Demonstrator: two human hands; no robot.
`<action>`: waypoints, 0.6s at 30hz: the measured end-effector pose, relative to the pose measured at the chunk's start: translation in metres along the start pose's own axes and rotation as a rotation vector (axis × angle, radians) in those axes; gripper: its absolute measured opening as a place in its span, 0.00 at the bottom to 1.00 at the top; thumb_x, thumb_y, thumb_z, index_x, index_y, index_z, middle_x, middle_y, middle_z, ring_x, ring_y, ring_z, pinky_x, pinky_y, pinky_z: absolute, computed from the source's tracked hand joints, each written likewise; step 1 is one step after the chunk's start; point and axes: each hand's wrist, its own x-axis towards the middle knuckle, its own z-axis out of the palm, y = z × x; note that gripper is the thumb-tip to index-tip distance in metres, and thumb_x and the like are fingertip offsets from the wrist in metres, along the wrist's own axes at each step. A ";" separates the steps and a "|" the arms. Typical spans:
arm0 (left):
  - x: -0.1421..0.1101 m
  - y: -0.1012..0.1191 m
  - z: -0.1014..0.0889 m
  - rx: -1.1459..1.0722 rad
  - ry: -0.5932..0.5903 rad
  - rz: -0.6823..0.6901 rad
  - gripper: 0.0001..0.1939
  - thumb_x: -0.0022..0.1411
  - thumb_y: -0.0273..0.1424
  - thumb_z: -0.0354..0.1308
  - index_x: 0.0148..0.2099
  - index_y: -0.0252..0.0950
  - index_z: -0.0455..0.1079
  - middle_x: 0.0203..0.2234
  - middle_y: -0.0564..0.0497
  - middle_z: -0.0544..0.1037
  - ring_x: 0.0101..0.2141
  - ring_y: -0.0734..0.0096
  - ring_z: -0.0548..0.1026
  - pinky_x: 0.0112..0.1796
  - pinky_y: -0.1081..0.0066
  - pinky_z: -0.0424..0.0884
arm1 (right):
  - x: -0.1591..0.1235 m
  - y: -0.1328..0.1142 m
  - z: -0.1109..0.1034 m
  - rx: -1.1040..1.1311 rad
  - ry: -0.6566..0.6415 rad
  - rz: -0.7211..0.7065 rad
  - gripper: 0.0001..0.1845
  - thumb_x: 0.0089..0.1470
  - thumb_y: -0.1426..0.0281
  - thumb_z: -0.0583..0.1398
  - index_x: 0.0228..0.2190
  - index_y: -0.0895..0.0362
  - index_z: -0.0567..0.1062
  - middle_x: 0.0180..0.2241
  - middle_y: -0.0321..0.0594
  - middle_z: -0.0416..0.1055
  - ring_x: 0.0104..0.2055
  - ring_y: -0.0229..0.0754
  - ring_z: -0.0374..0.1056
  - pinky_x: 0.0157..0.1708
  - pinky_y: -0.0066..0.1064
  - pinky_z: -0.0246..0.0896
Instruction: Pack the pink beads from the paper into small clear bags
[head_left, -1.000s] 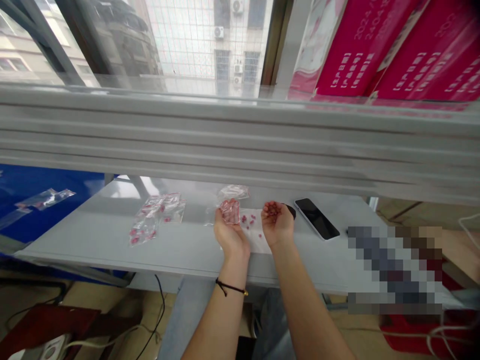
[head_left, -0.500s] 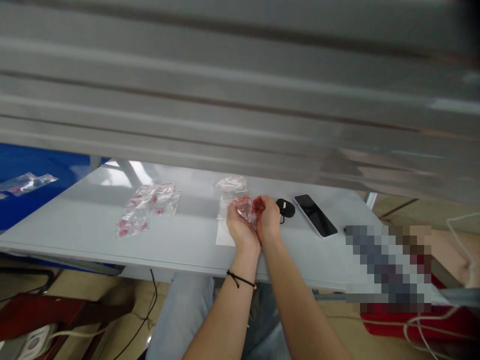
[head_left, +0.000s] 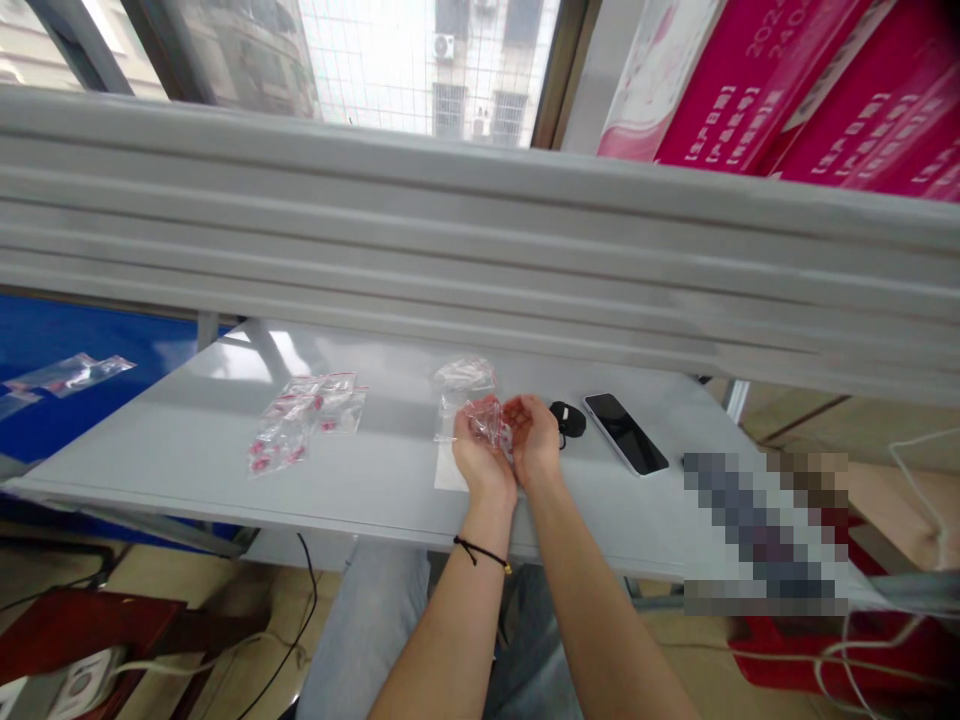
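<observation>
My left hand (head_left: 480, 450) is closed around a small clear zip bag (head_left: 487, 418) with a red seal line. Cupped beside it, my right hand (head_left: 534, 438) has its fingers loosely curved and its palm turned toward the bag, whose lower part lies between the two palms. What is inside this bag I cannot make out. Beyond the hands lies a pile of clear zip bags (head_left: 465, 375). A white paper sheet (head_left: 450, 470) shows partly under my left hand. Off to the left, several clear bags with small pink-red pieces (head_left: 289, 425) overlap on the table.
On the white table (head_left: 187, 450), a black rounded object (head_left: 571, 419) and a smartphone (head_left: 626, 433) lie right of my hands. A grey ridged shelf edge (head_left: 450, 250) crosses above the table. Pink boxes (head_left: 810, 100) stand on it. More bags (head_left: 75, 374) rest on a blue surface at left.
The head view has tilted upward, so the window and pink boxes now show above the shelf edge. My hands stay together, and the bag has shifted slightly between them.
</observation>
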 end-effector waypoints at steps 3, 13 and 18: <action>0.000 0.001 -0.001 0.005 0.002 0.013 0.12 0.66 0.35 0.53 0.38 0.32 0.73 0.33 0.46 0.81 0.31 0.70 0.80 0.36 0.71 0.73 | -0.001 -0.002 0.000 0.013 -0.021 -0.009 0.07 0.46 0.67 0.63 0.20 0.54 0.73 0.20 0.33 0.70 0.24 0.38 0.65 0.27 0.31 0.61; -0.002 0.003 0.000 0.013 -0.052 0.074 0.10 0.65 0.36 0.55 0.38 0.35 0.72 0.38 0.47 0.81 0.40 0.68 0.81 0.41 0.71 0.73 | 0.002 -0.006 -0.004 0.019 -0.028 -0.102 0.09 0.45 0.64 0.63 0.21 0.55 0.72 0.22 0.34 0.70 0.25 0.37 0.64 0.28 0.31 0.61; -0.002 0.016 -0.002 -0.009 -0.040 0.063 0.08 0.64 0.33 0.55 0.36 0.35 0.73 0.38 0.48 0.81 0.40 0.71 0.80 0.42 0.73 0.72 | 0.003 -0.016 -0.007 -0.004 0.017 -0.169 0.09 0.46 0.62 0.62 0.22 0.54 0.70 0.24 0.34 0.68 0.26 0.38 0.64 0.29 0.31 0.60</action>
